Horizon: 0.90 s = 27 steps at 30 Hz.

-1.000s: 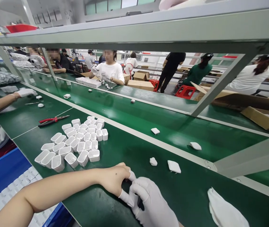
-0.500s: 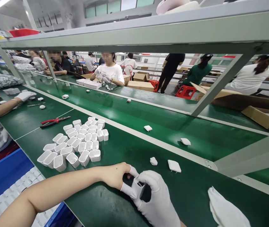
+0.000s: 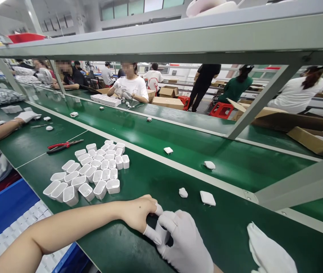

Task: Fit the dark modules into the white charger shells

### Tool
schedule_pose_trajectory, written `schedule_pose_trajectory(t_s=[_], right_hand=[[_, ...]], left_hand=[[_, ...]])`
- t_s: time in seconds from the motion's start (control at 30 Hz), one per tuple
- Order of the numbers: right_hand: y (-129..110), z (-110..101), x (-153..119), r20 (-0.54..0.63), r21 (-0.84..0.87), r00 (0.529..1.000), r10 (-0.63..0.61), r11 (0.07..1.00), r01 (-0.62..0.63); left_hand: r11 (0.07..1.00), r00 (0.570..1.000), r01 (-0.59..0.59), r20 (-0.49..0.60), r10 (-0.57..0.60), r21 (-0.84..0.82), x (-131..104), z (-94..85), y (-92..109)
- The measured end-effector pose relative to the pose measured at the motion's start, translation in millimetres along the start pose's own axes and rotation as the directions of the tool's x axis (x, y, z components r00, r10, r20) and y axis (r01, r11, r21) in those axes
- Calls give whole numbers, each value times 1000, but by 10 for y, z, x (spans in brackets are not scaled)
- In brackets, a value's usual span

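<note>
A green surface (image 3: 116,242) carries a cluster of white containers (image 3: 93,170). Near the cluster, the gloved right hand (image 3: 185,239) and the mostly bare left hand (image 3: 138,213) pinch between them a small white piece (image 3: 163,233), over the surface; largely hidden, it looks like another container.

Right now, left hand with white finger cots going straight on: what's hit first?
Left hand likely meets the small white plastic-looking part it holds first, then the white-gloved right hand just beyond; exact depth is unclear.
</note>
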State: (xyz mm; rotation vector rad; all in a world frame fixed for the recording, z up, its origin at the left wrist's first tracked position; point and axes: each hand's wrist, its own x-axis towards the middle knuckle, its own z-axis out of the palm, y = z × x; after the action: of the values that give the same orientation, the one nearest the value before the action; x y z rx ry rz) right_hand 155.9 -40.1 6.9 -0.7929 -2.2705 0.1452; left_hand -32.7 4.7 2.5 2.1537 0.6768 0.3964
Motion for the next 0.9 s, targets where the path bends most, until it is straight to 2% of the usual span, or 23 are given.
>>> schedule_pose_trajectory(t_s=[0.1,0.17,0.23,0.33,0.47,0.67,0.8,0.9], right_hand=[[6,-13,19,-24,-3,1000,20,1000,-20],[28,-14,27,-115,21,993,36,999,-34],[64,-3,17,-252,13,967,47,999,-45],[118,21,-24,-366,-60,930,32,996,-58],[121,7,-53,-328,-80,944,-28,997,2],[48,-48,13,-324,-110,938,-121,990,90],[33,-40,42,-213,-109,971,-108,990,86],[46,-38,47,-136,-133,988,-73,990,55]], left_hand=[[998,999,-16,-42,13,-60,-7,-11,26],[987,993,-36,-113,18,-160,-15,-29,71],[969,983,-65,-185,20,-239,-25,-47,123],[961,967,-108,-252,41,-255,-36,-58,180],[965,958,-144,-277,80,-219,-41,-37,207],[978,969,-106,-241,61,-181,-44,-19,222],[988,976,-73,-213,42,-137,-42,-16,213],[995,972,-54,-233,33,-86,-39,12,196]])
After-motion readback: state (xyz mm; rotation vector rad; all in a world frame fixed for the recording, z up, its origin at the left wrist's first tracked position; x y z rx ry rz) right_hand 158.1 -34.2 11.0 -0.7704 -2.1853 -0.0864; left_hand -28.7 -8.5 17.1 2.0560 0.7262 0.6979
